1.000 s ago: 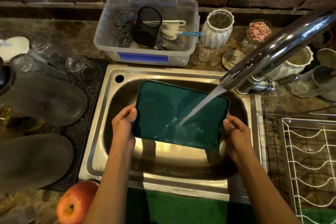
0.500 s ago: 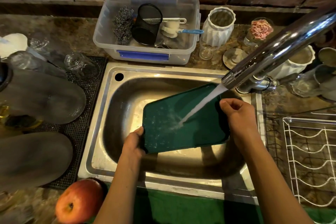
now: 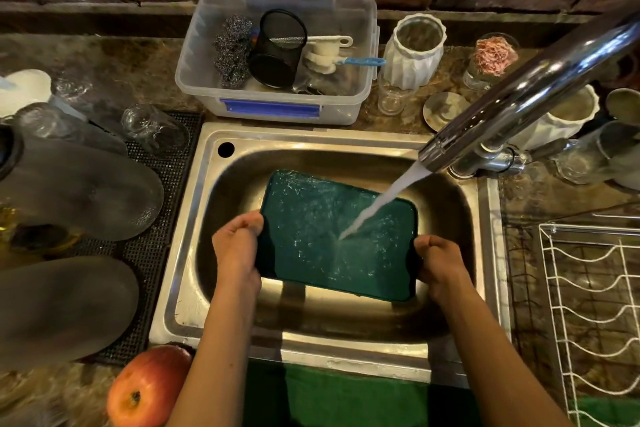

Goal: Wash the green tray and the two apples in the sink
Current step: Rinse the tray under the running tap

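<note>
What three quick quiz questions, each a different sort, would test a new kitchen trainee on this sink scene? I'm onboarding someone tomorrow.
1. True or false: both hands grip the green tray.
2. Where does the tap water land? A) on the tray, B) on the apple, C) in the clear plastic box.
3. Fill in: the one visible apple lies on the counter, left of the person's ____ forearm.

Key:
1. True: the left hand and the right hand hold opposite short edges.
2. A.
3. Left.
</note>
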{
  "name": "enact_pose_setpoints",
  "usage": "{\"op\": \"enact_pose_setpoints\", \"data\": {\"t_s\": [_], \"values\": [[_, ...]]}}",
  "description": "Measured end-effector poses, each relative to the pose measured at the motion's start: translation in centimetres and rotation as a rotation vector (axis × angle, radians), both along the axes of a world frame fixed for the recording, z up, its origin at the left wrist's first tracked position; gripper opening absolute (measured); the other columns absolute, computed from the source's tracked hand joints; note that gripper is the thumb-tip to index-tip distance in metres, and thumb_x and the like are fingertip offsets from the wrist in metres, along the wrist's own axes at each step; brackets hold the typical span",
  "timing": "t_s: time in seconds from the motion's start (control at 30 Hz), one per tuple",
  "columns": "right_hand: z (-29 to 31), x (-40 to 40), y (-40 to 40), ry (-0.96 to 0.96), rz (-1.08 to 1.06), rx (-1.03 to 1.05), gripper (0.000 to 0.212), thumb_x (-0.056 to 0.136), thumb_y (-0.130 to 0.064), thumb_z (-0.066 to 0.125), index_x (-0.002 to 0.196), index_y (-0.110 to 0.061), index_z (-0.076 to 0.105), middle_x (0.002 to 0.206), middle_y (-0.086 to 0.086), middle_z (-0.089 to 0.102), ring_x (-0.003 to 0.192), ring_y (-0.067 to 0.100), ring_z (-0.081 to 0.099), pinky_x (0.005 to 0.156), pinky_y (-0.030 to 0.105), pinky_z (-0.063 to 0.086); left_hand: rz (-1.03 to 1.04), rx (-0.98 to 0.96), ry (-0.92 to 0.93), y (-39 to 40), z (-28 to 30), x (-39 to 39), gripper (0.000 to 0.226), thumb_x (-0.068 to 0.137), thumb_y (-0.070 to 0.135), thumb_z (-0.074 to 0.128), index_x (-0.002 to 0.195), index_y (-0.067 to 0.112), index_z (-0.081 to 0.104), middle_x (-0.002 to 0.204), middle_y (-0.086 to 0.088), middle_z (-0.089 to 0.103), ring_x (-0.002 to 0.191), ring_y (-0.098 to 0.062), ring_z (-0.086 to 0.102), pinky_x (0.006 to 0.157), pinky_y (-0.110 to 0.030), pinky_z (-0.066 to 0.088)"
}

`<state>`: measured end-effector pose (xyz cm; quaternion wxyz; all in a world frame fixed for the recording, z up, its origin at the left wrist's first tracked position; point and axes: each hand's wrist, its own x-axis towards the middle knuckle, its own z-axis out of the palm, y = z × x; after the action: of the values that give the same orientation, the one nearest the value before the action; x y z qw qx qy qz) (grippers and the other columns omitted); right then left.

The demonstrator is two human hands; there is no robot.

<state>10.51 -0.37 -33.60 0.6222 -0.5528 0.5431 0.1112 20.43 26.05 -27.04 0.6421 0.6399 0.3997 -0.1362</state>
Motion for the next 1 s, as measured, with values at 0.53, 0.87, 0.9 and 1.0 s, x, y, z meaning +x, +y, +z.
{"op": "enact_pose_setpoints", "data": {"t_s": [0.53,0.87,0.9,1.0], "values": [[4.7,-0.9,0.8,-0.38,-0.02,0.0,0.022,0.1,-0.008,0.051,0.098,-0.014,0.071,0.091,0.005,0.076,0.088,0.023,0.068,0.076,0.037,0.054,0.075,-0.12,-0.076,2.3,-0.8,-0.4,0.026,0.097,0.005,0.055,0.116,0.011,0.072,0.111,-0.009,0.075,0.109,-0.032,0.068,0.09,-0.05,0.056],[8.8,2.2,-0.6,-0.4,0.098,-0.168,0.013,0.097,-0.015,0.06,0.094,-0.015,0.072,0.074,-0.013,0.075,0.068,-0.002,0.07,0.053,0.012,0.051,0.047,-0.284,0.416,0.5,-4.9,-1.9,0.021,0.104,0.024,0.046,0.104,0.013,0.064,0.089,-0.013,0.075,0.082,-0.033,0.068,0.064,-0.043,0.052],[8.7,2.4,-0.9,-0.378,0.092,-0.166,0.013,0.097,-0.014,0.06,0.093,-0.013,0.072,0.07,-0.012,0.075,0.064,-0.003,0.069,0.05,0.011,0.05,0.031,-0.29,0.437,0.4,-5.0,-2.0,0.022,0.104,0.024,0.046,0.101,0.013,0.064,0.085,-0.014,0.075,0.081,-0.033,0.068,0.063,-0.043,0.052],[7.9,2.6,-1.5,-0.288,0.091,-0.157,0.016,0.098,-0.014,0.058,0.095,-0.008,0.072,0.072,-0.005,0.074,0.059,0.001,0.069,0.047,0.013,0.05,0.004,-0.268,0.464,0.3,-4.9,-2.1,0.018,0.102,0.021,0.052,0.101,0.01,0.066,0.099,-0.019,0.073,0.086,-0.036,0.068,0.063,-0.046,0.053]]}}
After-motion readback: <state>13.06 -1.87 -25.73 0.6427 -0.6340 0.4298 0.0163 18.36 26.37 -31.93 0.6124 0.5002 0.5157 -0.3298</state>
